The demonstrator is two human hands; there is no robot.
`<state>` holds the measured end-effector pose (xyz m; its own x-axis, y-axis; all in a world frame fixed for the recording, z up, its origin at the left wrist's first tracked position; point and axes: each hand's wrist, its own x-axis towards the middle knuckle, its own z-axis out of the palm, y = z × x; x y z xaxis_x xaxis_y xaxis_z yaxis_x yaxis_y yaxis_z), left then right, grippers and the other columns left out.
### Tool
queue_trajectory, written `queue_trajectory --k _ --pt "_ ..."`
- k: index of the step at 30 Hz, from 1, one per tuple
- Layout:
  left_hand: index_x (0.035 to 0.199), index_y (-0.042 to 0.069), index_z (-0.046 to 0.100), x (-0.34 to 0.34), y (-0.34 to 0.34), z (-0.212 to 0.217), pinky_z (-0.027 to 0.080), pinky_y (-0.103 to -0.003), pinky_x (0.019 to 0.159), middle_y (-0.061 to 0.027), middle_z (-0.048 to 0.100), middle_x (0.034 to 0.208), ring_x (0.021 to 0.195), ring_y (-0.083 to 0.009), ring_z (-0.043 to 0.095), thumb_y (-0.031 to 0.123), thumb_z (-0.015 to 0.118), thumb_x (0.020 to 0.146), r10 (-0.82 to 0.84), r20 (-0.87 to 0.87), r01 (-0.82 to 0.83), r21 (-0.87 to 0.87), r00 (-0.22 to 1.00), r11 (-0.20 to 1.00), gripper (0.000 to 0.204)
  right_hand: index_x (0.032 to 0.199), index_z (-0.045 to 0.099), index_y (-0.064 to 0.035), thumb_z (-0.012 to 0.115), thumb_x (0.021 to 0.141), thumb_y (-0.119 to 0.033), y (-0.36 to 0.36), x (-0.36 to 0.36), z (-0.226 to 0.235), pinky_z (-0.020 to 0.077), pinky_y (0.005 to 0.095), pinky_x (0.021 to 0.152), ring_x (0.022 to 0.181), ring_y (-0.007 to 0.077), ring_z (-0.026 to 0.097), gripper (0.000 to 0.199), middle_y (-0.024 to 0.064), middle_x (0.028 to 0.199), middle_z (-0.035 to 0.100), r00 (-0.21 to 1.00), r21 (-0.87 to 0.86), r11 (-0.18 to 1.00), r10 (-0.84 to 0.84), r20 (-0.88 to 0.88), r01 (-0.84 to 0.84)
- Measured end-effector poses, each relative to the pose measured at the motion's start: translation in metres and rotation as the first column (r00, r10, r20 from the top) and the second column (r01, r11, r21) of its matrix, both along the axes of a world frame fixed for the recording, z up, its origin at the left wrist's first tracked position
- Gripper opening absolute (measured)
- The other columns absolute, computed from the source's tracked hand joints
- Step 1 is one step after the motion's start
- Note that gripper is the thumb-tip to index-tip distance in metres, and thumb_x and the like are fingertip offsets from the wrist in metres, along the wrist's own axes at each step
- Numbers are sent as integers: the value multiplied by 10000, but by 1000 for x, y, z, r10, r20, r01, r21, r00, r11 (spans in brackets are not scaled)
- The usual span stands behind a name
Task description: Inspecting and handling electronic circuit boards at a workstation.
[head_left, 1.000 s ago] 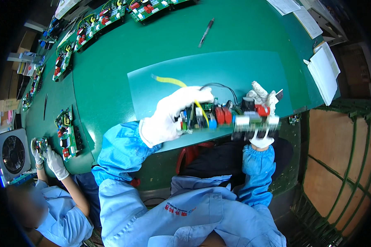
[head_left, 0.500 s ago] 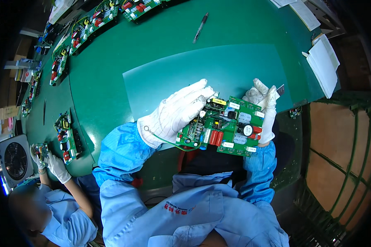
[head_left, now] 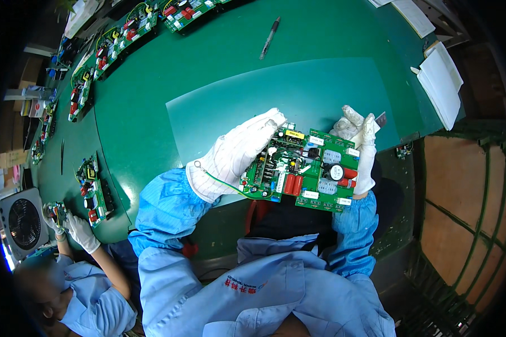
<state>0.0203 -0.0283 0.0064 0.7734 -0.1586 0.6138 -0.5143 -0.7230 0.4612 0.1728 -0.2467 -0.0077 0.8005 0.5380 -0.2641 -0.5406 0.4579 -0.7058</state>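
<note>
A green circuit board [head_left: 315, 182] is held tilted above the near edge of the table, its component side in view. Red capacitors, a round black part and white labels cover it. My left hand [head_left: 236, 149], in a white glove, grips its left side, with the fingers along the upper left edge and the thumb hidden. A green wire [head_left: 222, 184] with a ring terminal lies over that wrist. Behind the board's right edge is my gloved right hand [head_left: 362, 137], fingers curled and partly hidden. A flat metal-ended tool [head_left: 381, 119] sticks out from it.
A translucent sheet [head_left: 208, 112] lies on the green table [head_left: 208, 62], with a pen [head_left: 270, 38] beyond it. More circuit boards [head_left: 98, 191] line the left and far side. At the lower left a co-worker's gloved hands [head_left: 83, 231] hold a board near a fan [head_left: 23, 219]. Papers [head_left: 439, 84] lie right.
My left fingers have drawn back slightly, showing more of the board's upper left components. The board has tilted and risen a little. My right hand has barely moved.
</note>
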Motion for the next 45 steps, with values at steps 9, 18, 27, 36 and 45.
queue_trajectory --k 9,18,27,36,45 --pt "1401 -26 323 1 1 -9 485 -461 989 -300 496 1323 1187 -413 566 126 808 714 0 56 0 8 998 1000 855 1128 611 17 410 1030 -433 3 -2 1 506 232 581 689 91 564 502 70 841 624 999 -64 997 -38 13 38" --pt "1427 -21 288 -1 1 -6 476 -490 984 -300 487 1334 1178 -437 562 127 798 724 -45 24 45 -1 999 999 880 1143 597 19 418 1027 -436 4 -4 3 494 209 572 657 61 526 502 55 836 601 998 -68 996 -55 -22 54" --pt "1418 -23 296 -3 3 -8 466 -511 989 -300 490 1331 1166 -457 566 108 787 717 -48 -37 49 24 998 999 866 1129 615 -1 421 1022 -451 3 -4 2 512 233 583 685 93 573 501 52 827 628 999 -66 997 -46 6 46" --pt "1419 -11 305 -1 0 -2 492 -466 972 -294 475 1353 1160 -423 581 134 806 723 -12 29 12 13 1000 1000 870 1149 597 14 427 1020 -449 2 -3 2 515 228 591 689 86 562 509 68 853 615 998 -82 996 -48 -37 45" --pt "1414 -6 331 -1 -1 -2 473 -419 1009 -264 504 1332 1178 -371 577 25 618 888 40 -84 -44 -47 996 998 600 1161 576 35 431 1023 -429 6 -4 5 530 227 647 787 102 565 505 107 910 609 997 41 998 -37 -64 40"
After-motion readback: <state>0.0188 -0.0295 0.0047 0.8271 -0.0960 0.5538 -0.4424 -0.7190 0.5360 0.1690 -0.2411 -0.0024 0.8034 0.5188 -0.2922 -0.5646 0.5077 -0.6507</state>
